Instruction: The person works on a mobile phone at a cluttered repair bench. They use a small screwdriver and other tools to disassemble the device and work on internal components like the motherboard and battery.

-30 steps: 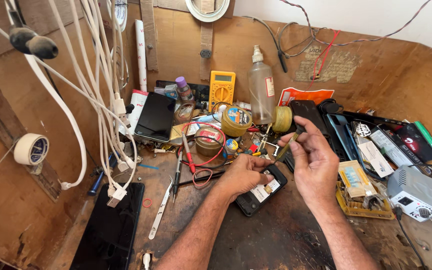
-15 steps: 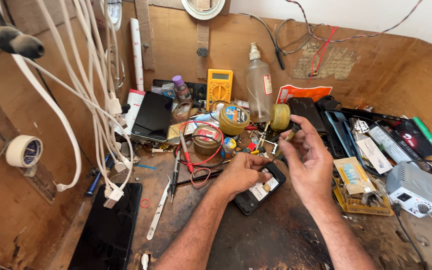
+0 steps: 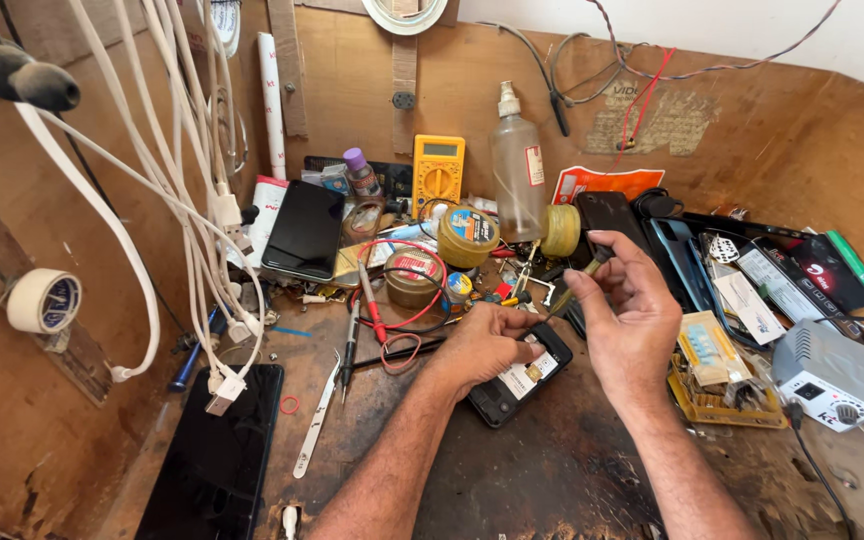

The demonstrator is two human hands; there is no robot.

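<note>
Pinning an opened phone to the bench, the left hand presses down while the right hand pinches a small tool above it; a steady tip looks key
</note>
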